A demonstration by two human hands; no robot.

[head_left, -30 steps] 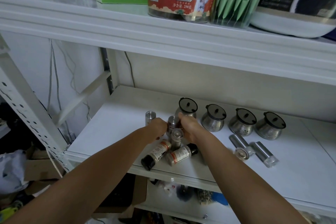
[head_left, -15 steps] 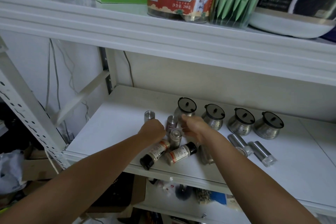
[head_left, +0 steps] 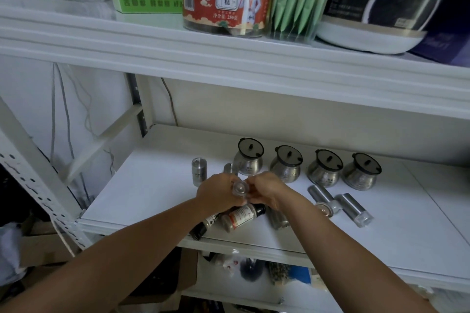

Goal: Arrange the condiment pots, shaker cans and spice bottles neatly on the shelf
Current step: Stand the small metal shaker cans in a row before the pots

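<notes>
**A:** What are you holding?

**B:** One small shaker can [head_left: 239, 188], its clear top facing me. It is lifted just above the shelf [head_left: 152, 185], in front of the leftmost of the four condiment pots [head_left: 248, 160]. My left grip [head_left: 218, 195] is curled round one side of it and my right grip [head_left: 267, 190] pinches the other. Neither is open, and neither holds anything else.

**A:** So what worries you?

**B:** It is smooth metal, held mostly by fingertips. If one grip lets go before the other has it firmly, I judge it slips and drops onto the spice bottles [head_left: 244, 216] lying right under my wrists.

**A:** Would they roll?

**B:** Likely. They lie on their sides near the front edge, and the black cap of one is almost over it. A knock could send that one off the shelf.

**A:** Anything else close by?

**B:** An upright can [head_left: 199, 171] stands just to the left, and a second upright can [head_left: 230, 169] is right behind my knuckles. I cannot see the spot under my hands, so setting this one down carelessly could tip either. The lying cans [head_left: 354, 209] to my right are round too, and a sweep of my right forearm could set them rolling.
</notes>
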